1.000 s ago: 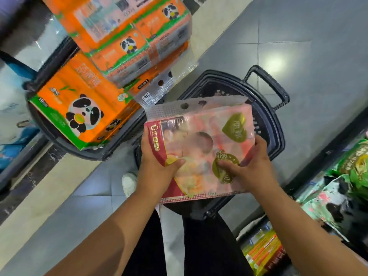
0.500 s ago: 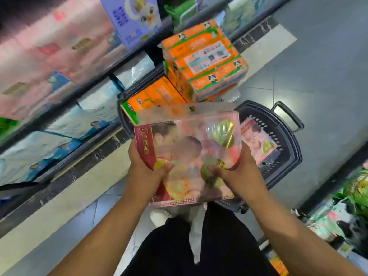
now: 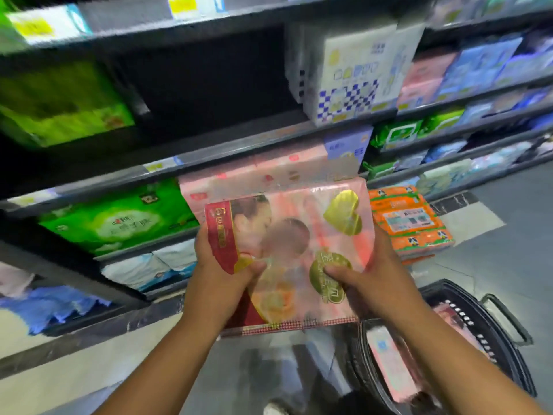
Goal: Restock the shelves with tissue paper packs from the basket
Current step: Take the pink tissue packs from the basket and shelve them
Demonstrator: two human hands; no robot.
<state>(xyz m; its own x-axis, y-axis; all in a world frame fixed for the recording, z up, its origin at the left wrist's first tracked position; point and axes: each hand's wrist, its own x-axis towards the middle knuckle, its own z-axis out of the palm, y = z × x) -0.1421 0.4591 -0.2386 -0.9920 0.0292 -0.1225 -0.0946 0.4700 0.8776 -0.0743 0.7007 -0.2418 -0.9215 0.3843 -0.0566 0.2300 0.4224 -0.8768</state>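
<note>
My left hand (image 3: 221, 283) and right hand (image 3: 380, 280) clamp opposite sides of the pink plastic-wrapped tissue pack (image 3: 287, 259), held near the shelves, left of the black plastic basket (image 3: 502, 354). I'd call this the carry step. Next I must slide it in with the matching pink shelved packs (image 3: 254, 172).

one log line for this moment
left hand holds pink pack | right hand holds same pack | shelf ahead | basket holds more packs

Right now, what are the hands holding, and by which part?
A pink tissue pack, held in both hands: the left hand grips its lower left side, the right hand its lower right side, thumbs on the front.
</note>
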